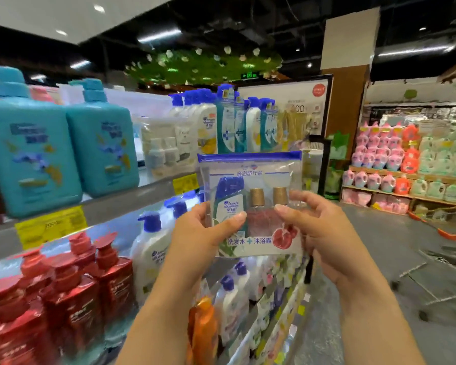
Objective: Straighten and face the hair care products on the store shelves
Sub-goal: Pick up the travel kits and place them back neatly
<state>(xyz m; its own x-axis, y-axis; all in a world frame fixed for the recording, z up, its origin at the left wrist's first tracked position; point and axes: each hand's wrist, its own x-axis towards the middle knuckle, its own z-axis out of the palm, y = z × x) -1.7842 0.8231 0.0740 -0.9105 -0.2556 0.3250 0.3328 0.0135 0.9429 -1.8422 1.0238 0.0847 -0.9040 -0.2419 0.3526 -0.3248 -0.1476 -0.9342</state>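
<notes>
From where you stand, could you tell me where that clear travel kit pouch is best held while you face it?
Probably by its two lower side edges, coming in from either side, as the left hand and right hand do now. The travel kit pouch is flat, soft and upright, with small bottles inside; pinching the edges keeps the printed front and blue zip strip uncovered and level.

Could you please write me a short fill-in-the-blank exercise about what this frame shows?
1. Both hands hold a clear travel pouch with a ___ zip strip.
2. The left hand grips the pouch's ___ edge.
3. The bottles on the lower shelf, nearest the camera, are ___.

Missing words: blue; left; red
</notes>
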